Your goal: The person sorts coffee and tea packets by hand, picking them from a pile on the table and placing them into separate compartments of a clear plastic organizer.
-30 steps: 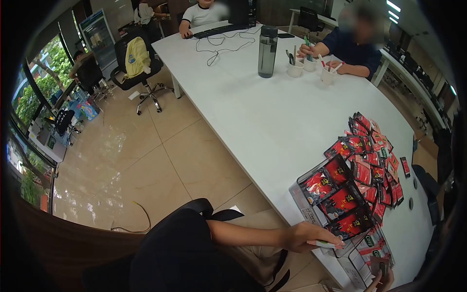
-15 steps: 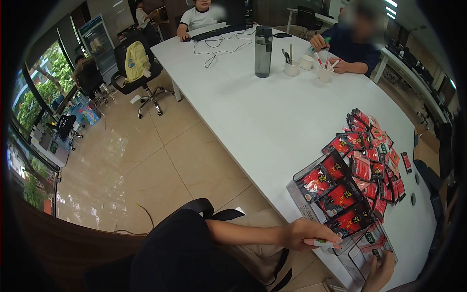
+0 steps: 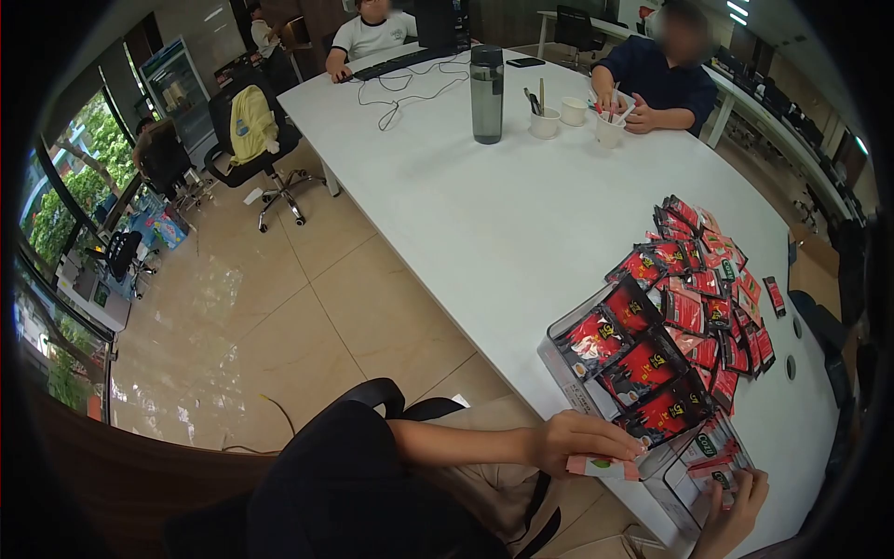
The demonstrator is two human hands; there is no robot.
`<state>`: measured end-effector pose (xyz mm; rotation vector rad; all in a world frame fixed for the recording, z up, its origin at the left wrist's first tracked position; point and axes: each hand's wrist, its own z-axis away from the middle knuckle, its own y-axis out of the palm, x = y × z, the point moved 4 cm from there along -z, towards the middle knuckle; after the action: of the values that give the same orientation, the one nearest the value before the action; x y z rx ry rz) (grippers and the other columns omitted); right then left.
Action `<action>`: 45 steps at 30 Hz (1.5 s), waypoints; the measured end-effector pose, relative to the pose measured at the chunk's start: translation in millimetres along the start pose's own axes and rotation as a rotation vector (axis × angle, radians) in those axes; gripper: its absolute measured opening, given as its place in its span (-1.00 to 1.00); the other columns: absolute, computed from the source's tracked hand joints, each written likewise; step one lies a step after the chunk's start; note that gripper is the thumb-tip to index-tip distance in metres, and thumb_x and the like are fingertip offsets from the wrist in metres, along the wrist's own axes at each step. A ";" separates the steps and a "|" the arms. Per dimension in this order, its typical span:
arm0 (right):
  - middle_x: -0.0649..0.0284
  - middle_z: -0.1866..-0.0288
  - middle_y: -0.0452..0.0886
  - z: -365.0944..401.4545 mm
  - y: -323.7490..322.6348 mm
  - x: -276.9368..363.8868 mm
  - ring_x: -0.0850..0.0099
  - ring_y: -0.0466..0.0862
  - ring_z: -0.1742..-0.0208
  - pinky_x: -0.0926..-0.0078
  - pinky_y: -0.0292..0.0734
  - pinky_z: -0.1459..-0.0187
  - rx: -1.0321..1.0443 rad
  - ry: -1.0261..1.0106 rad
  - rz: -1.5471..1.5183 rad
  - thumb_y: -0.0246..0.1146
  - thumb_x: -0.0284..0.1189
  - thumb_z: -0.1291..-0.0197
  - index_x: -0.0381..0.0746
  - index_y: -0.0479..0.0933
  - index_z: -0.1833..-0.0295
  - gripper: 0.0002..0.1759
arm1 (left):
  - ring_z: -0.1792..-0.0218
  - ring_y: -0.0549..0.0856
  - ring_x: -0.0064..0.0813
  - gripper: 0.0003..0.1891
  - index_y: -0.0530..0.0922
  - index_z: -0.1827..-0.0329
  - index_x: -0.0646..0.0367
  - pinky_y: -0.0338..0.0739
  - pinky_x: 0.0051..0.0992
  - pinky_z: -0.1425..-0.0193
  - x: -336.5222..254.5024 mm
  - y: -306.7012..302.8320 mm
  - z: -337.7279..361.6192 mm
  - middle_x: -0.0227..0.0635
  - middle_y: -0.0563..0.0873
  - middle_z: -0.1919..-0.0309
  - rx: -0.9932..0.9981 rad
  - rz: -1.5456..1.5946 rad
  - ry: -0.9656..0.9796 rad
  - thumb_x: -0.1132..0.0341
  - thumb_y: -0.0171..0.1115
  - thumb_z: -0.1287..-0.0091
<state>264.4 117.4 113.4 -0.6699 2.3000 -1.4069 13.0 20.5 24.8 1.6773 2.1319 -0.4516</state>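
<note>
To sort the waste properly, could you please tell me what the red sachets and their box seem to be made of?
The red sachets look like glossy printed foil or plastic film: they catch highlights and lie flat. The box seems clear rigid plastic, since its walls are see-through and shiny. The pink packet pinched by the left hand looks similar film.

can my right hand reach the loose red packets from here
Probably yes: the right hand is at the clear box, and the pile of red packets lies uncovered just past it. The left hand, holding a pink packet, is aside.
</note>
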 end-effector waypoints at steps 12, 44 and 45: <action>0.16 0.42 0.48 9.1 0.8 7.8 0.33 0.47 0.40 0.47 0.35 0.34 -0.153 -0.007 -0.386 0.19 -0.65 -0.20 -0.36 0.50 0.32 -0.97 | 0.15 0.77 -0.18 -0.77 0.65 0.10 0.32 0.70 -0.43 0.14 -4.9 -5.8 -8.6 -0.02 0.72 0.08 0.072 -0.062 0.006 0.44 0.32 -0.19; 0.22 0.09 0.67 -9.6 -18.4 110.0 0.29 0.62 0.14 0.40 0.49 0.11 -0.274 -0.192 -0.793 0.39 -0.55 0.06 -0.26 0.62 0.05 -0.64 | 0.22 0.78 -0.14 -0.68 0.63 0.05 0.40 0.67 -0.38 0.13 0.4 -3.6 -5.6 0.00 0.75 0.22 0.081 -0.048 -0.196 0.30 0.06 -0.40; 0.22 0.07 0.65 -11.6 -14.7 115.6 0.28 0.61 0.15 0.39 0.49 0.14 -0.271 -0.270 -0.789 0.36 -0.57 0.06 -0.25 0.59 -0.02 -0.58 | 0.22 0.78 -0.13 -0.70 0.63 0.04 0.39 0.67 -0.38 0.14 -0.3 -2.1 -7.0 0.00 0.75 0.22 0.107 -0.076 -0.149 0.30 0.09 -0.39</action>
<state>166.3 54.6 124.9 -1.8727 2.0985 -1.1640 10.3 23.2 31.1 1.5687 2.1011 -0.7013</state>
